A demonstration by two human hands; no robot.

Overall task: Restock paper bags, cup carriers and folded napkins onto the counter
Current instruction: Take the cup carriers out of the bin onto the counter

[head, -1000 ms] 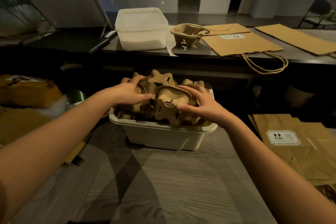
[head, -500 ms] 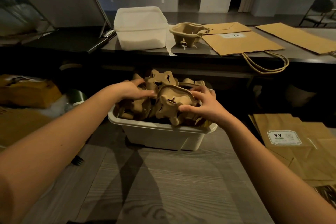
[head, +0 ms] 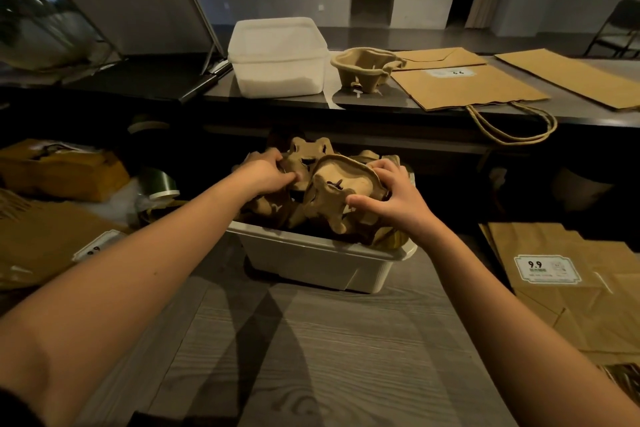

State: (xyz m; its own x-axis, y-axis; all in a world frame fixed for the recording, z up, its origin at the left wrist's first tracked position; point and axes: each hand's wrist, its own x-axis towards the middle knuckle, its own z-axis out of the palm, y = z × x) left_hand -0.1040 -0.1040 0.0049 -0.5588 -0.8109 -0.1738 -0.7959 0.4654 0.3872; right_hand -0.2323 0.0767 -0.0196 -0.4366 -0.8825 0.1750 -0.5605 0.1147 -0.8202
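A white bin (head: 322,262) on the wooden table holds several brown pulp cup carriers. My right hand (head: 393,199) grips the topmost cup carrier (head: 337,189), thumb on its near side and fingers over its rim. My left hand (head: 266,175) grips another carrier (head: 308,154) further back in the bin. On the dark counter behind stand one cup carrier (head: 365,68) and flat paper bags (head: 464,85), one with rope handles hanging over the edge.
A white lidded tub (head: 277,57) sits on the counter left of the carrier. More flat paper bags (head: 568,282) with a 9.9 label lie on the table at right. At left are a tape roll (head: 159,184), yellow packages (head: 62,168) and brown paper.
Both hands have shifted slightly within the bin, the right hand closing further over the top carrier, which has tilted and lifted a little. The left hand has slid back among the carriers.
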